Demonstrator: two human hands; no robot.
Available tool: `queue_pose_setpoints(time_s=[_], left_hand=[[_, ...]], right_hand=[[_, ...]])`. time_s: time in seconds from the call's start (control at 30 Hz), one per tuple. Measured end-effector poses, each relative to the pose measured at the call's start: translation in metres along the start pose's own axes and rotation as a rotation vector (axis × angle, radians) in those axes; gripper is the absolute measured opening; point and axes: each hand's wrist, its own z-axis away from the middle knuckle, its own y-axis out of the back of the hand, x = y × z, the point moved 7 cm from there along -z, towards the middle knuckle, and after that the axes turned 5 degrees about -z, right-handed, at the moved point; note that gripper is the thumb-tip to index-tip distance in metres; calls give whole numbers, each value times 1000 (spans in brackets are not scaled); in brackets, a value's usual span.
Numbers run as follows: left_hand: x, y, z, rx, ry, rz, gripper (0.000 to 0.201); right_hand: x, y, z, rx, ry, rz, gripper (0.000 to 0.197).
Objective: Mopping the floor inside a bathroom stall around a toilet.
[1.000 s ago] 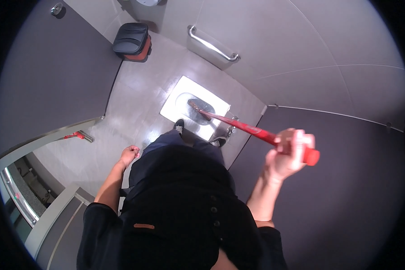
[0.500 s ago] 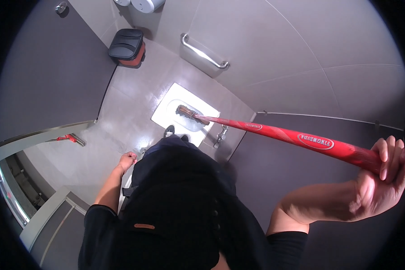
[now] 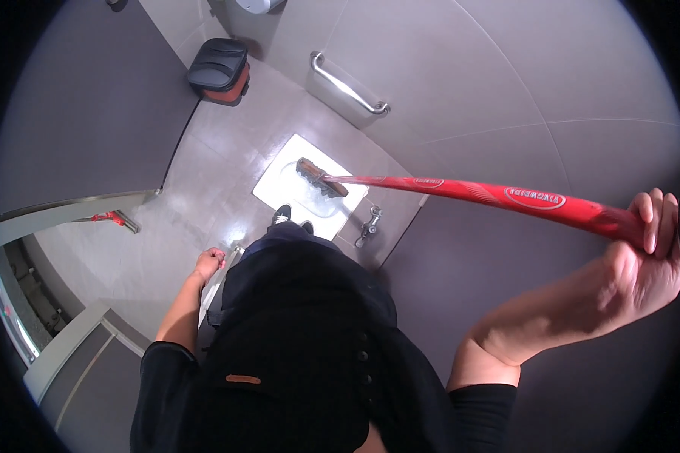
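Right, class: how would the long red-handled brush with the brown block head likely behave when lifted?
The long red handle looks nearly straight, so it is probably stiff. The brown bristled block head sits at the far end, so lifting may feel end-heavy. The handle's smooth sheen suggests it could slip.

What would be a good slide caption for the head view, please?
Right hand gripping a long red handle, its brush head over a white squat toilet, left hand off the handle.

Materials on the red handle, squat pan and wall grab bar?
Red handle: smooth, glossy; plastic skin or painted metal, can't tell which.
Squat pan: probably glazed ceramic, given the white surface and bright glare.
Wall grab bar: polished metal, likely stainless or chromed, from its silvery highlights.
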Motion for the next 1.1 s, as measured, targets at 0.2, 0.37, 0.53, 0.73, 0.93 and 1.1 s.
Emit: queue_pose_setpoints(time_s=[0.2, 0.37, 0.53, 0.73, 0.93, 1.1], left_hand=[[-7, 2, 2, 10, 17, 12, 10], [-3, 4, 10, 20, 19, 47, 10], [6, 7, 17, 67, 31, 64, 10], [-2, 4, 20, 59, 18, 79, 10], [22, 0, 43, 116, 32, -90, 10], [25, -4, 53, 128, 33, 19, 12]], right_hand=[[32, 22, -26, 10, 6, -1, 18], [92, 27, -21, 205, 94, 158, 22], [188, 50, 6, 220, -20, 231, 25], [226, 65, 19, 199, -101, 252, 22], [236, 61, 9, 157, -54, 227, 23], [247, 47, 2, 152, -48, 261, 23]])
